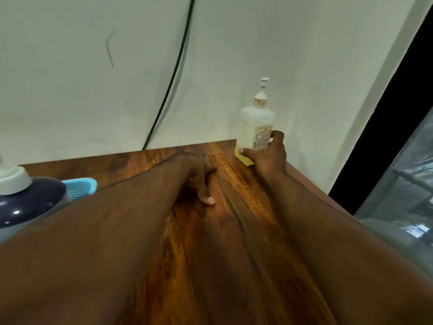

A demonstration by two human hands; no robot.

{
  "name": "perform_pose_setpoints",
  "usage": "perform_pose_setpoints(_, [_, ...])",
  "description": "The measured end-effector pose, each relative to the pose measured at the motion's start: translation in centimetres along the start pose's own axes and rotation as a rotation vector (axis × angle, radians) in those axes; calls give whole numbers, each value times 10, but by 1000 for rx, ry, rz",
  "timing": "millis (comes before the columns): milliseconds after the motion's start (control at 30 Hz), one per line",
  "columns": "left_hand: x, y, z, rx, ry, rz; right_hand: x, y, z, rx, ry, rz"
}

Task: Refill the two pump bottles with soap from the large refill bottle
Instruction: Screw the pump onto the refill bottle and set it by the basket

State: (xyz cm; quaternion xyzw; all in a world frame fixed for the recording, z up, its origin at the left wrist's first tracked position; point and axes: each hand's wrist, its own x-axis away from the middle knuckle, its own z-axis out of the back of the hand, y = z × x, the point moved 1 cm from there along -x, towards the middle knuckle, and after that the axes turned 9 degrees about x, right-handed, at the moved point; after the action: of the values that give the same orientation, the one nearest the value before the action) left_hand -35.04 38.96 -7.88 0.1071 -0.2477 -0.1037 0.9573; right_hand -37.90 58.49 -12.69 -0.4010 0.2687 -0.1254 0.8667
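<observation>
A translucent white pump bottle [256, 127] with a printed label and a thin layer of yellowish soap at its base stands upright at the far right of the wooden table [236, 195], against the wall. My right hand [269, 156] wraps around its lower part, thumb on the front. My left hand [201, 179] rests on the tabletop near the middle, fingers loosely curled and holding nothing. A dark blue bottle [25, 205] with a white collar stands at the left edge, cut off by the frame.
A light blue perforated basket [80, 187] sits behind the dark bottle on the left. A black cable [173, 73] hangs down the white wall to the table's back edge. The table's right edge drops off beside a dark frame and clear plastic sheeting [403, 184].
</observation>
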Motion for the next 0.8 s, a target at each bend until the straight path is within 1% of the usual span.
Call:
perform_pose_setpoints(100, [-7,-2,1,29,22,-9,-1,-2,-9,5,54,-13])
perform_pose_setpoints(200, [-3,-1,1,25,32,4,12,-5,-5,11,109,-79])
perform_pose_setpoints(300, [6,0,-4,143,102,24,43,-6,1,-4,126,-74])
perform_pose_setpoints(400, [39,-7,-21,284,272,-21,94,-23,15,-17,47,16])
perform_pose_setpoints(467, [63,-11,-38,354,341,-60,128,-36,23,-19,-24,47])
perform_pose_setpoints(567, [113,-18,-67,296,371,-59,184,-57,35,45,-128,84])
perform_pose_setpoints(667, [175,-33,-97,190,373,-88,240,-81,45,60,-220,171])
perform_pose_setpoints(733, [223,-55,-119,123,350,-54,285,-100,49,18,-229,228])
perform_pose_setpoints(800, [268,-84,-137,49,341,26,330,-117,48,-52,-253,282])
